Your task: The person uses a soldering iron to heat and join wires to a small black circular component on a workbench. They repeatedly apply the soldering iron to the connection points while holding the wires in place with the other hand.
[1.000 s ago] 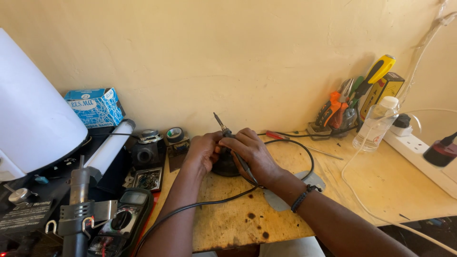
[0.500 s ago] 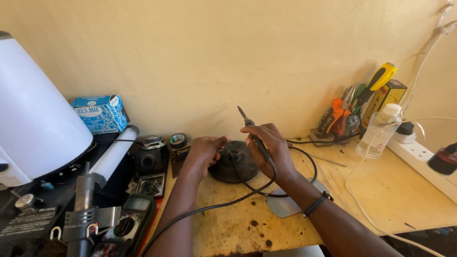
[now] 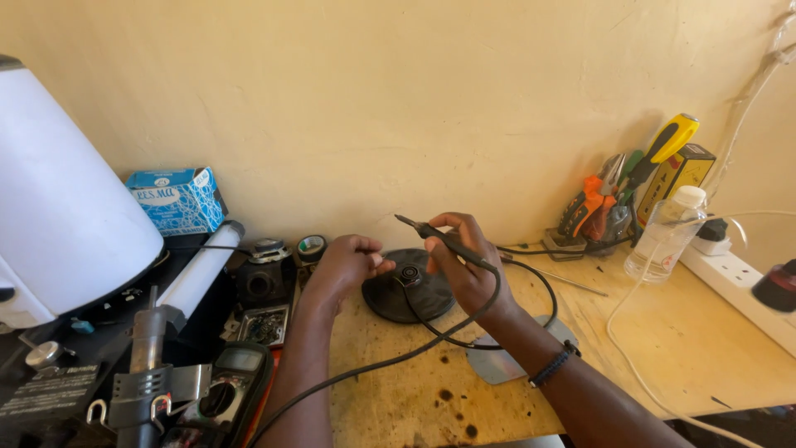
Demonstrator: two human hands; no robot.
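Note:
My right hand [image 3: 466, 261] grips a slim black soldering iron [image 3: 433, 235], its tip pointing up and left, its black cable [image 3: 390, 358] trailing toward me across the bench. My left hand [image 3: 347, 264] is loosely curled with fingertips pinched, just left of a round black disc-shaped part [image 3: 408, 294] lying flat on the wooden bench [image 3: 680, 348]. Whether the fingers pinch anything is too small to tell. The iron's tip hovers above the disc, apart from it.
A hot-air gun [image 3: 149, 365] and a multimeter [image 3: 224, 398] lie at the near left, by a large white cylinder [image 3: 58, 216] and a blue box [image 3: 178, 199]. At the right stand a tool holder with pliers and screwdrivers [image 3: 618, 199], a plastic bottle [image 3: 663, 236] and a white power strip [image 3: 738, 278].
My right hand has lifted the soldering iron up and to the right, off the disc. The left hand has drawn back to the disc's left edge, and the disc is now uncovered.

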